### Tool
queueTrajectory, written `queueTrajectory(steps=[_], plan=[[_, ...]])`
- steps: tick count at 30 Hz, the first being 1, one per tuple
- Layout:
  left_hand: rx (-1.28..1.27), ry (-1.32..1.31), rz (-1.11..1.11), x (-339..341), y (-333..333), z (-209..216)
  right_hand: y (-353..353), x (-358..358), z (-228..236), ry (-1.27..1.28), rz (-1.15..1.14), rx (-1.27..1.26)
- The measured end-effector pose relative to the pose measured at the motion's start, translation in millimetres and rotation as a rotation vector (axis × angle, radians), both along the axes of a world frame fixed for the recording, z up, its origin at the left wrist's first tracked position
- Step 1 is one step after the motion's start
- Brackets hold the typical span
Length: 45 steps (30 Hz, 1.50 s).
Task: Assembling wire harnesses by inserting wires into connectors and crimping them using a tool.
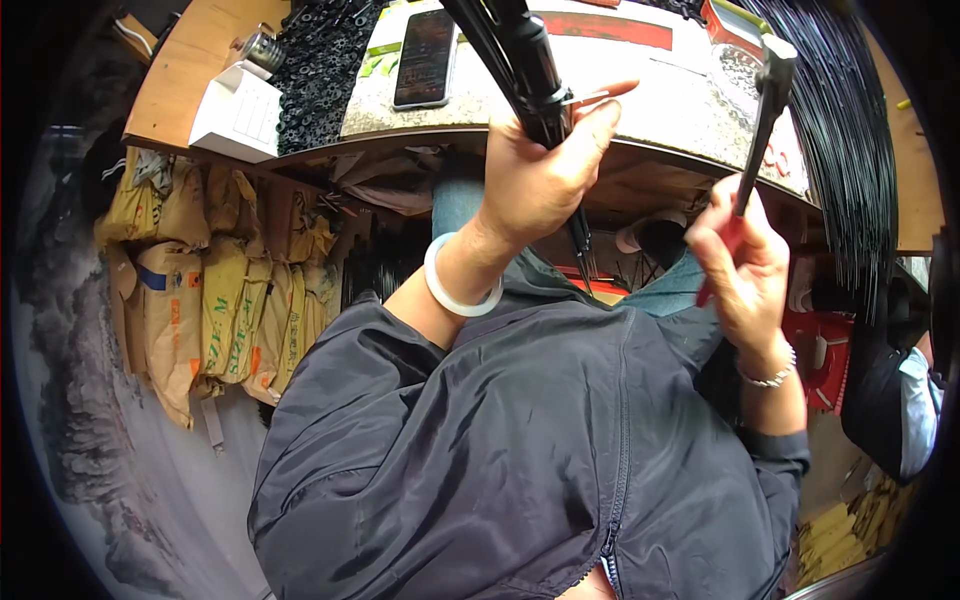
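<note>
My left hand (540,180), with a white bangle on its wrist, is wrapped round a black folded umbrella frame (527,65). The frame slants from the top of the view down past my palm, its thin lower end above my lap. A thin, pale strip (586,97) shows by the thumb and forefinger; what it is I cannot make out. On the right, my right hand (748,262) grips a hammer (766,110) by its red handle. The hammer stands nearly upright, its metal head at the top, apart from the frame.
On the workbench ahead lie a phone (425,58), a heap of small black parts (315,75) and a white box (237,110). Long black rods (850,150) hang over the right side. Stuffed sacks (175,310) stand below left, and a red container (820,350) sits low right.
</note>
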State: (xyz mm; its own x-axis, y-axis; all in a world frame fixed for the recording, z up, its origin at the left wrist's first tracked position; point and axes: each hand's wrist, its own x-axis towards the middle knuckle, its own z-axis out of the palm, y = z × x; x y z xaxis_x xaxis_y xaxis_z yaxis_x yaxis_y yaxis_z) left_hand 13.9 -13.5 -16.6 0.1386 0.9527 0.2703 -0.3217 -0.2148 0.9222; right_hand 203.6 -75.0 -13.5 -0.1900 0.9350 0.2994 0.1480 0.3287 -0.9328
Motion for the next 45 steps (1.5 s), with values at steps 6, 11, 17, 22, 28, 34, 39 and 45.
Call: queueTrajectory(steps=[6,11,17,22,28,34,39,45], plan=[[0.068,-0.033,0.040,22,-9,-4,24,-61,5,0.175,-0.238,0.241],[0.201,0.050,0.034,22,-12,-9,23,-56,1,-0.006,-0.296,0.357],[0.412,0.185,0.110,20,-6,-7,22,-51,5,-0.031,-0.248,0.353],[0.160,-0.040,0.100,19,-11,-5,17,-48,8,-0.038,-0.126,0.217],[0.097,0.071,0.262,1,-3,-5,-19,-10,8,0.122,0.258,-0.202],[0.183,0.116,0.166,5,-1,-8,-27,6,24,-0.075,0.413,-0.540],[0.341,0.148,0.159,6,1,-14,-25,8,33,-0.098,0.358,-0.537],[0.210,0.058,0.139,3,-7,-10,-38,-14,5,-0.226,0.268,-0.319]])
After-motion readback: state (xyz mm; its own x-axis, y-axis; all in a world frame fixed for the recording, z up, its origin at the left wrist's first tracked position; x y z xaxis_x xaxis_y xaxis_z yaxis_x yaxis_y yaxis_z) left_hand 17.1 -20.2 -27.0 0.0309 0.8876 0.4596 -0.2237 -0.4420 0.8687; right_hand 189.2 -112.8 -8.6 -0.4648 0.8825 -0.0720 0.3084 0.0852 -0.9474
